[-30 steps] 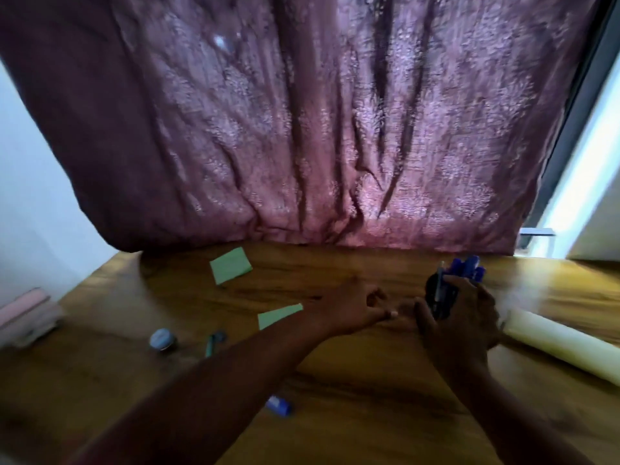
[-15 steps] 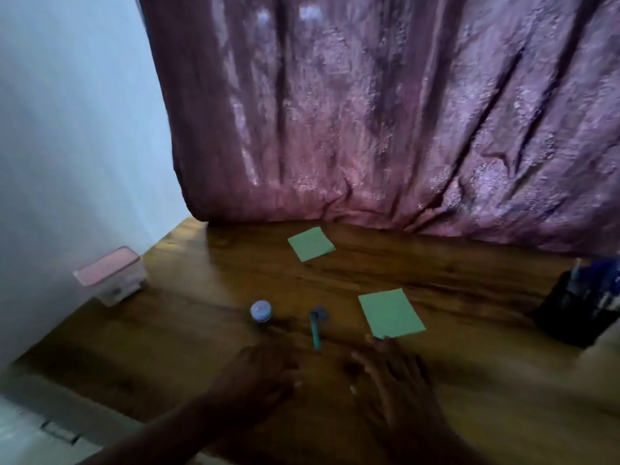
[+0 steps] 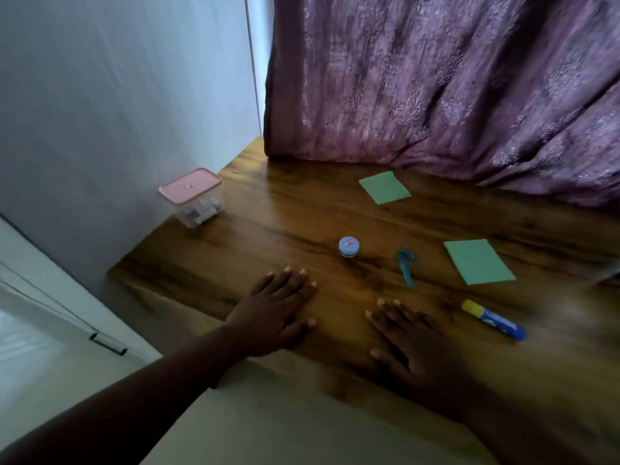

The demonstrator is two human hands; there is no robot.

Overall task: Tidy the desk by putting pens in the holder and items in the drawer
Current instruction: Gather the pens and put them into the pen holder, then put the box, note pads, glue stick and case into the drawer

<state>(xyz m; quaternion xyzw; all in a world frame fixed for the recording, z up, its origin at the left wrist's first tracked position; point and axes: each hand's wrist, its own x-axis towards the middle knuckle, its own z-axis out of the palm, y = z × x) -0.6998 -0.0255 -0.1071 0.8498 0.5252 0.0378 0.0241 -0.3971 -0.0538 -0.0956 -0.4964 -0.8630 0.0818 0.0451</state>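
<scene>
Purple curtain [image 3: 453,78] hung along the back of the wooden counter [image 3: 285,223], with a pale wall to the left. A second earlier the right hand had been at the dark pen holder, blue pens already standing in it, while the left hand reached toward it; since then the view had swung left, the holder had dropped out of sight, and both hands had come down near the front edge. The left hand [image 3: 275,310] lay flat with fingers spread, holding nothing, and the right hand [image 3: 412,344] lay flat beside it, fingers likewise splayed and empty. That suggested the pen stage was finished and the loose items were next. Those waited on the counter: a small blue-lidded jar [image 3: 349,247] just beyond the left hand, a teal tool [image 3: 406,266] to its right, two green notes [image 3: 478,266] [image 3: 384,187] farther back, and a blue glue stick [image 3: 493,319] with a yellow cap right of the right hand. A pink-lidded box [image 3: 194,196] stood at the far left corner. No drawer could be seen.
</scene>
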